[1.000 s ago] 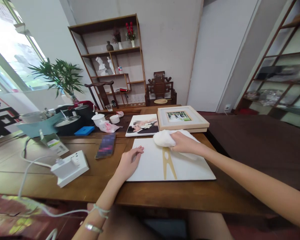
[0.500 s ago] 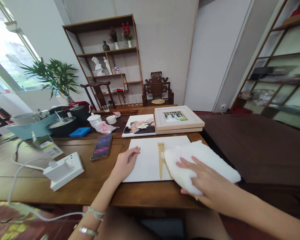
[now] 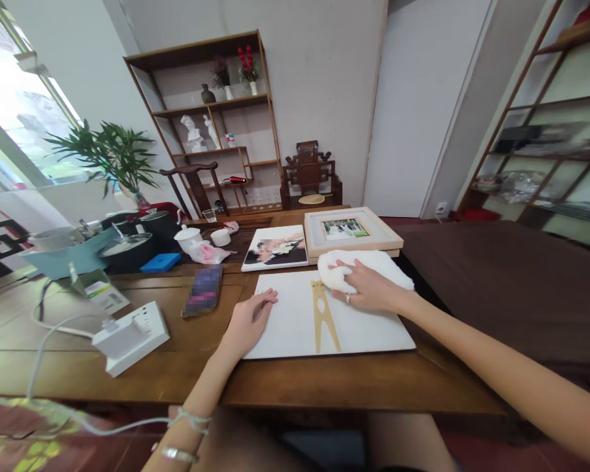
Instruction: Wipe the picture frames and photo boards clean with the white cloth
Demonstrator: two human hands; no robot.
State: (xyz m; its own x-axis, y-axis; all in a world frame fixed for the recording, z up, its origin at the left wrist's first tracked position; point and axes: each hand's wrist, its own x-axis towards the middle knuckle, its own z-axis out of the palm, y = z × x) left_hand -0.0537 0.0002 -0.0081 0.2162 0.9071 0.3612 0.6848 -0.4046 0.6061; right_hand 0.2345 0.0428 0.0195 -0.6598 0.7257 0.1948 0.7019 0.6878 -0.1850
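A white flat board (image 3: pixel 288 328) lies on the wooden table, and a gold two-legged shape (image 3: pixel 318 311) shows on its middle. My left hand (image 3: pixel 248 322) rests at the board's left edge, its fingers stretched over the surface and holding nothing. Fingers curled, my right hand (image 3: pixel 373 292) grips a white fluffy cloth (image 3: pixel 373 261) at the board's upper right corner. The cloth covers that corner and reaches the front of the framed picture (image 3: pixel 388 229) behind it.
Behind the board lies a photo panel (image 3: pixel 255 263). Left of it are a phone (image 3: pixel 202 292), a blue box (image 3: pixel 160 263), a white power strip (image 3: pixel 140 344) with a trailing cable, and a small open carton (image 3: pixel 98 292). Pots (image 3: pixel 160 229) stand farther back.
My right hand has moved the white cloth away from me, from the board's lower right to its upper right corner, uncovering the gold shape's right leg. My left hand stays put.
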